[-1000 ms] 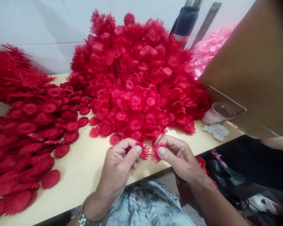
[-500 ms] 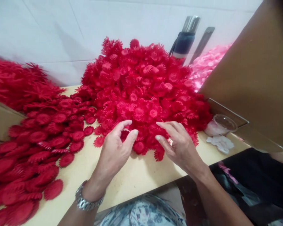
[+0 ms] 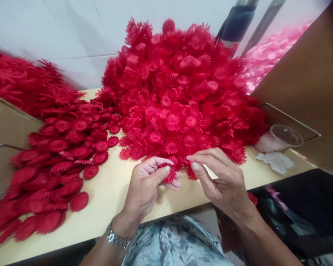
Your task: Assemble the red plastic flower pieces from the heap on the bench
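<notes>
A large heap of red flower pieces (image 3: 172,99) rises on the pale table in front of me. My left hand (image 3: 148,181), with a metal watch on its wrist, pinches a red flower piece (image 3: 170,175) between thumb and index finger above the table's front part. Just right of it, my right hand (image 3: 220,177) has its thumb and index fingertips slightly apart near the heap's front edge, with nothing visible between them. Flatter red discs (image 3: 52,166) lie piled at the left.
Cardboard (image 3: 305,85) stands at the right, beside a clear plastic cup (image 3: 285,136) and white scraps (image 3: 276,161). Behind are a dark bottle (image 3: 237,23) and a pink pile (image 3: 272,51). More cardboard (image 3: 11,133) is at the left.
My left hand has closed on a red flower piece at the heap's front. My right hand has come a little lower in view. The view has shifted, so the heap appears higher.
</notes>
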`<control>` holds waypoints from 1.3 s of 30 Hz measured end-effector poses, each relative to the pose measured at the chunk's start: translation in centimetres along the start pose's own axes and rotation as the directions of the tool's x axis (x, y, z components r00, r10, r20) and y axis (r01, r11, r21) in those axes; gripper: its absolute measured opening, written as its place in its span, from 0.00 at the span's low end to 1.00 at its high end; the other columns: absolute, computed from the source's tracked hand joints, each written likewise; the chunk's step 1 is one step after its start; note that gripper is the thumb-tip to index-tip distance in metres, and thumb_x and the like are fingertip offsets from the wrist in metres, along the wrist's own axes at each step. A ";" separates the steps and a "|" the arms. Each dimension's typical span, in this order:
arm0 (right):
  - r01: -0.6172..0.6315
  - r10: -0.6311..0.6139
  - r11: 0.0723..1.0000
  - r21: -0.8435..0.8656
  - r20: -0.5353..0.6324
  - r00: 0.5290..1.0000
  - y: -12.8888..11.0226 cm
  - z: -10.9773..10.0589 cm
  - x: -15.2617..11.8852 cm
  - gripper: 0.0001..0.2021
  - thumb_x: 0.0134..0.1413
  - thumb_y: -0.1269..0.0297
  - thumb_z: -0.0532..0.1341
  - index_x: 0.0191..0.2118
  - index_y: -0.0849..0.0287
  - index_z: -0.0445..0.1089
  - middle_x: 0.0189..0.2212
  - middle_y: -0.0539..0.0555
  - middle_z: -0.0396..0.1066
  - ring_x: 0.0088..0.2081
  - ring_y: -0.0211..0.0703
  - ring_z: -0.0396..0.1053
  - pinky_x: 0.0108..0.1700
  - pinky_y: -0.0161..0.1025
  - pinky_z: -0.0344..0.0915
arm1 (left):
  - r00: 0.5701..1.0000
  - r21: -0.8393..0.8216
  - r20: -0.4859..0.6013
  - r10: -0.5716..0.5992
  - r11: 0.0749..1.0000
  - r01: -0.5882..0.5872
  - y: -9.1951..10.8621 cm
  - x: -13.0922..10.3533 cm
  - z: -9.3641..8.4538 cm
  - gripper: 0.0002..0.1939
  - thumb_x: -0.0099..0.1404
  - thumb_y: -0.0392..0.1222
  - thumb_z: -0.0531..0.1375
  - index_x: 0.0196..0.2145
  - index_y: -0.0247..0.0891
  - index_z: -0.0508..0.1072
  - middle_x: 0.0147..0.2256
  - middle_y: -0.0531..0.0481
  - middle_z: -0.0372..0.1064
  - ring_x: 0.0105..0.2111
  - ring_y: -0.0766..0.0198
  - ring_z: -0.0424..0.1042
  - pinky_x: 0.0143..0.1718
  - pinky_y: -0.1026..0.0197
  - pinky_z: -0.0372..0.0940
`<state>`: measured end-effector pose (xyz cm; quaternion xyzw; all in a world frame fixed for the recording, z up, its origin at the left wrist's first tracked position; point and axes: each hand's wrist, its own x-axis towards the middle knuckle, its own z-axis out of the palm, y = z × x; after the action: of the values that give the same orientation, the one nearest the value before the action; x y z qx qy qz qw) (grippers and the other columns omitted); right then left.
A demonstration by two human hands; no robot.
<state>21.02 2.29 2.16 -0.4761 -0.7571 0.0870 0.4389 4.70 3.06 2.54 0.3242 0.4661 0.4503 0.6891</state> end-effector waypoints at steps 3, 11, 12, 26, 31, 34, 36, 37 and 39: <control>-0.035 0.031 0.996 0.086 0.051 0.998 -0.7 0.4 -0.1 0.08 0.57 0.70 0.54 0.38 0.58 0.71 0.32 0.55 0.71 0.35 0.40 0.67 0.36 0.38 0.65 | 1.000 0.003 0.021 0.001 1.000 -0.001 -0.1 -0.2 0.0 0.05 0.53 0.36 0.62 0.28 0.31 0.70 0.20 0.49 0.72 0.16 0.64 0.70 0.18 0.64 0.66; -0.170 0.133 0.958 0.230 0.168 0.977 -1.5 0.5 -0.3 0.05 0.53 0.63 0.60 0.31 0.58 0.67 0.26 0.50 0.67 0.30 0.37 0.64 0.33 0.35 0.60 | 0.997 0.050 0.062 0.035 0.998 -0.038 -1.1 -0.4 0.3 0.12 0.53 0.41 0.63 0.19 0.34 0.67 0.12 0.55 0.63 0.10 0.71 0.60 0.10 0.70 0.55; -0.195 0.149 0.950 0.245 0.195 0.969 -1.5 0.5 -0.3 0.05 0.52 0.63 0.61 0.31 0.58 0.66 0.26 0.49 0.66 0.30 0.36 0.63 0.33 0.35 0.60 | 0.998 0.048 0.060 0.035 0.998 -0.038 -1.2 -0.4 0.3 0.14 0.53 0.42 0.64 0.17 0.34 0.66 0.11 0.56 0.62 0.09 0.72 0.59 0.10 0.71 0.54; -0.344 0.354 0.935 0.083 -0.219 0.909 1.2 0.2 -0.6 0.05 0.56 0.65 0.56 0.30 0.58 0.64 0.22 0.47 0.62 0.22 0.33 0.59 0.25 0.32 0.57 | 0.997 -0.007 0.076 0.011 1.000 -0.010 -1.4 -0.9 0.7 0.04 0.52 0.35 0.62 0.25 0.32 0.71 0.14 0.51 0.68 0.13 0.65 0.67 0.15 0.64 0.65; -0.109 0.066 0.919 -0.380 -0.124 0.990 3.9 -0.9 -0.2 0.07 0.56 0.67 0.55 0.35 0.61 0.70 0.29 0.55 0.70 0.33 0.43 0.66 0.38 0.39 0.63 | 0.999 0.003 0.035 0.030 1.000 -0.030 -1.4 -0.6 0.6 0.04 0.51 0.35 0.62 0.23 0.32 0.70 0.15 0.53 0.67 0.14 0.69 0.64 0.15 0.67 0.62; -0.107 0.069 0.929 -0.354 -0.119 0.990 3.3 -1.1 -0.4 0.10 0.56 0.66 0.55 0.41 0.61 0.70 0.34 0.58 0.71 0.36 0.45 0.67 0.41 0.41 0.63 | 0.998 0.028 0.010 0.063 0.998 -0.063 -1.7 -0.5 0.5 0.08 0.52 0.39 0.63 0.22 0.34 0.68 0.14 0.56 0.62 0.12 0.72 0.59 0.12 0.70 0.55; -0.142 0.126 0.974 -0.176 -0.100 0.987 2.1 -1.1 -0.4 0.09 0.57 0.65 0.55 0.38 0.60 0.71 0.31 0.55 0.70 0.34 0.42 0.67 0.38 0.38 0.63 | 0.995 0.068 -0.003 0.097 0.993 -0.097 -2.0 -0.5 0.5 0.10 0.53 0.41 0.63 0.21 0.35 0.66 0.14 0.58 0.60 0.13 0.74 0.57 0.13 0.72 0.52; -0.167 0.163 0.984 -0.062 -0.053 0.985 1.4 -1.0 -0.4 0.08 0.57 0.64 0.56 0.35 0.59 0.71 0.30 0.54 0.70 0.32 0.39 0.67 0.36 0.36 0.63 | 0.993 0.097 -0.006 0.117 0.989 -0.116 -2.1 -0.4 0.5 0.12 0.54 0.43 0.63 0.21 0.35 0.66 0.14 0.58 0.60 0.13 0.75 0.56 0.13 0.72 0.51; -0.225 0.214 0.965 0.136 0.093 0.972 0.0 -0.8 -0.3 0.07 0.55 0.63 0.58 0.31 0.59 0.69 0.26 0.50 0.68 0.29 0.36 0.65 0.32 0.33 0.61 | 0.987 0.154 -0.001 0.163 0.975 -0.161 -2.2 -0.3 0.6 0.14 0.55 0.45 0.62 0.19 0.35 0.65 0.14 0.58 0.58 0.14 0.76 0.55 0.14 0.73 0.50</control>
<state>21.71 1.84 2.44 -0.5201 -0.7077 0.2087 0.4303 5.87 1.87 0.93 0.4100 0.4761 0.4699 0.6200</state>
